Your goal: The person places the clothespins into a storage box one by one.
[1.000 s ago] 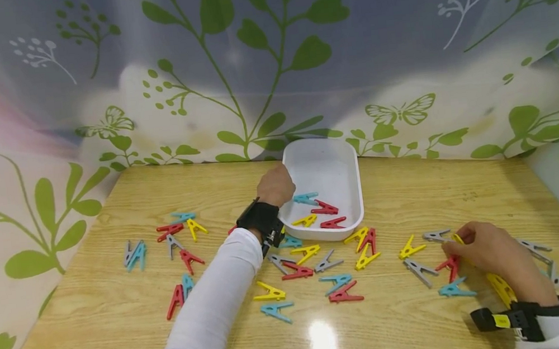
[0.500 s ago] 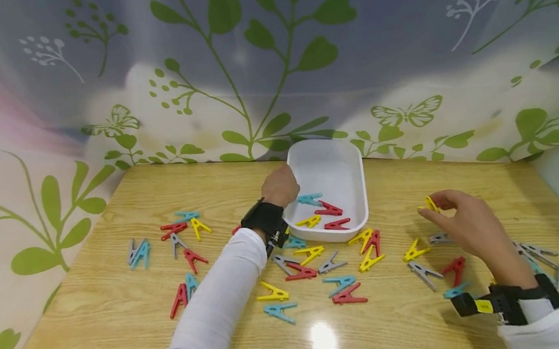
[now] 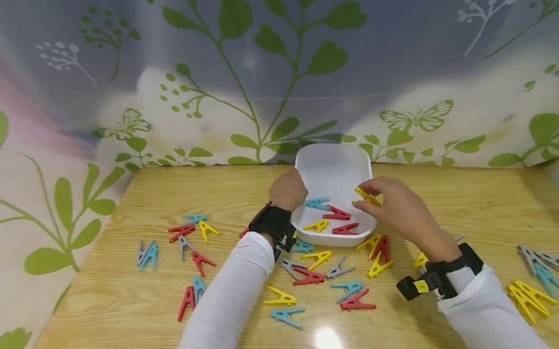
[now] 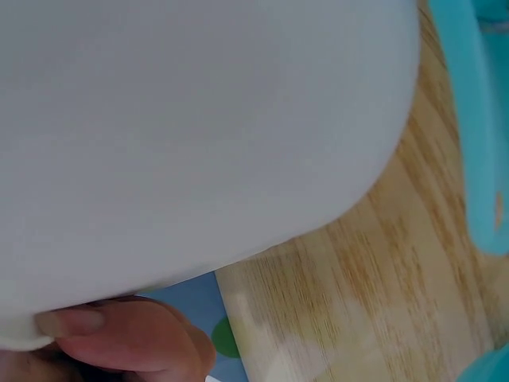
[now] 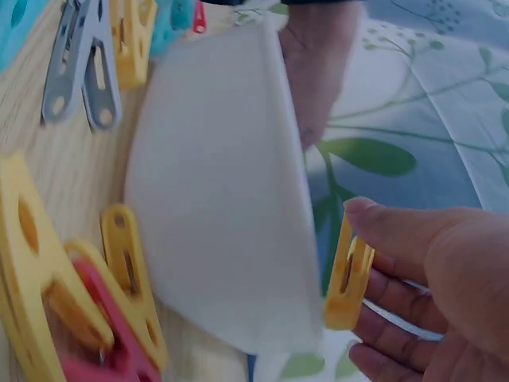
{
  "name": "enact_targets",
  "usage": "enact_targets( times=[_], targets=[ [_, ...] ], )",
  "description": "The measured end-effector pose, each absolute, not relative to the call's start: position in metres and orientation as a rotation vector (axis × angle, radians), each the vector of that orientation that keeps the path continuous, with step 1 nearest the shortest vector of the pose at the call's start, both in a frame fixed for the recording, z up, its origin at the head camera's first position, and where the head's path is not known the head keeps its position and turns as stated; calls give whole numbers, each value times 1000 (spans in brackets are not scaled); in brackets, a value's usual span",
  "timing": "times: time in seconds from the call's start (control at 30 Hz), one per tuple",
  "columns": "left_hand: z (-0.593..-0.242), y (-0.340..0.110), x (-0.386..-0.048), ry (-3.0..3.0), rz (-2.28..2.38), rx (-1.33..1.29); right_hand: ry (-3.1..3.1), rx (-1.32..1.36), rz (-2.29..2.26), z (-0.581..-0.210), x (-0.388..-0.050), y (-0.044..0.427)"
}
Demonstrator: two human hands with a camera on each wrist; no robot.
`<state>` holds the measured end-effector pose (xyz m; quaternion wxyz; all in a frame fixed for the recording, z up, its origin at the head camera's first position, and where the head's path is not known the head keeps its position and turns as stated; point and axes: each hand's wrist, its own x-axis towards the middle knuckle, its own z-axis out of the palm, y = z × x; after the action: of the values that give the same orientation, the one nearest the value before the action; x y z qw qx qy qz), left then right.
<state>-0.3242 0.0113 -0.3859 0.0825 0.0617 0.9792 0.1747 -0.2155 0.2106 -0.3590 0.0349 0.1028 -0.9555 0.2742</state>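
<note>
We saw a smooth white tub (image 3: 331, 164) with rounded corners and thin walls. In it lay a blue clip (image 3: 318, 204), two red clips (image 3: 336, 213) and a yellow clip (image 3: 317, 226), all V-shaped. The yellow clothespin (image 5: 345, 306), slotted and narrow, was at the tub's right rim; we could not tell whether they touched. The right hand (image 3: 401, 207) pinched it between thumb and fingers, its forearm slanting in from the lower right. The left hand (image 3: 288, 189) gripped the tub's left rim, knuckles bent, the thumb on the edge. Around the tub we noted scattered clips (image 3: 309, 276) on a pale, wood-grained table (image 3: 233, 196). Behind it hung a leaf-printed cloth (image 3: 397, 34), faintly creased.
</note>
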Motion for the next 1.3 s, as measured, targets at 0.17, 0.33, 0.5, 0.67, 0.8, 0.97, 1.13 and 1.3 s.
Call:
enact_targets(
  times=[0.17,0.33,0.5,0.67,0.8,0.97,1.13,1.3],
  targets=[
    [-388,11,-324,2922,524,183,-2936,381,789,-366,-224,194],
    [-387,11,-325,2920,514,202,-2947,401,723,-372,-230,187],
    [-387,14,-324,2917,510,215,-2983,442,644,-374,-229,190],
    [-387,13,-324,2922,498,211,-2966,438,759,-371,-224,193],
    [-387,9,-323,2925,499,232,-2939,439,808,-372,-222,196],
    [-388,8,-323,2914,508,251,-2908,435,836,-375,-217,202],
    [-387,9,-322,2910,509,244,-2854,404,884,-375,-210,215],
    [-386,8,-323,2910,514,237,-2813,344,906,-378,-203,234]
  ],
)
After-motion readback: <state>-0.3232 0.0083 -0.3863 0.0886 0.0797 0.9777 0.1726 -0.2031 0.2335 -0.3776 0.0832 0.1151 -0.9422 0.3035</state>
